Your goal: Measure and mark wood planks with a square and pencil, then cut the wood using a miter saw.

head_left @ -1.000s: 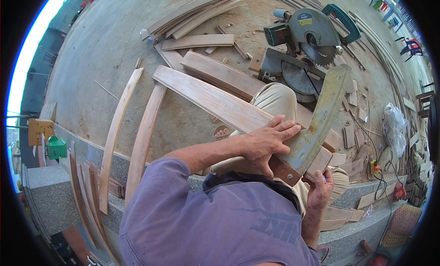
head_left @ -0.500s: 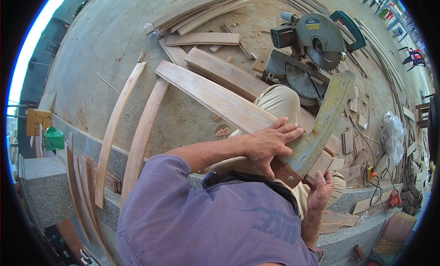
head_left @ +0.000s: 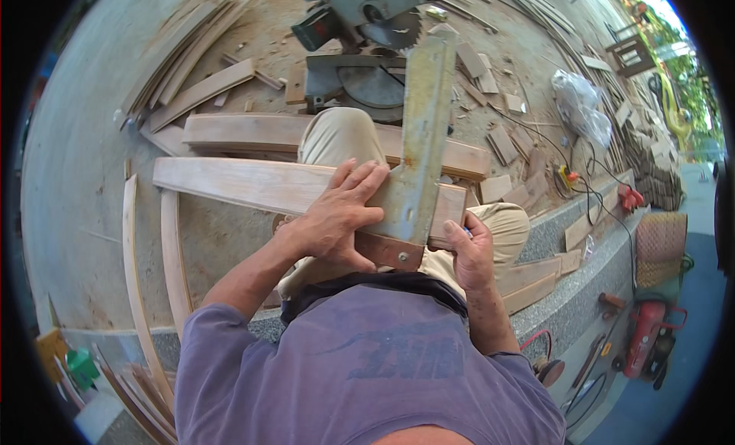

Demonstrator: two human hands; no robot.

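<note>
A long, slightly curved wooden board (head_left: 245, 181) lies across my lap. On its right part rests a large try square with a worn metal blade (head_left: 419, 123) and a brown wooden stock (head_left: 387, 251), the stock against the board's near edge. My left hand (head_left: 337, 219) holds the square to the board, fingers spread over both and thumb by the stock. At the board's right end, my right hand (head_left: 473, 252) is closed, its thumb at the edge of the wood. A small blue thing shows between its fingers, too hidden to name.
A miter saw (head_left: 367, 31) with exposed blade stands ahead on the floor, behind stacked boards (head_left: 253, 131). Curved strips (head_left: 136, 269) lie at left. Offcuts, a plastic bag (head_left: 580, 104) and a cable (head_left: 593, 188) lie right. A red compressor (head_left: 645, 338) stands at lower right.
My view has swung to the right, so the saw and boards appear further left and the compressor shows. Both hands keep their places on the square and board.
</note>
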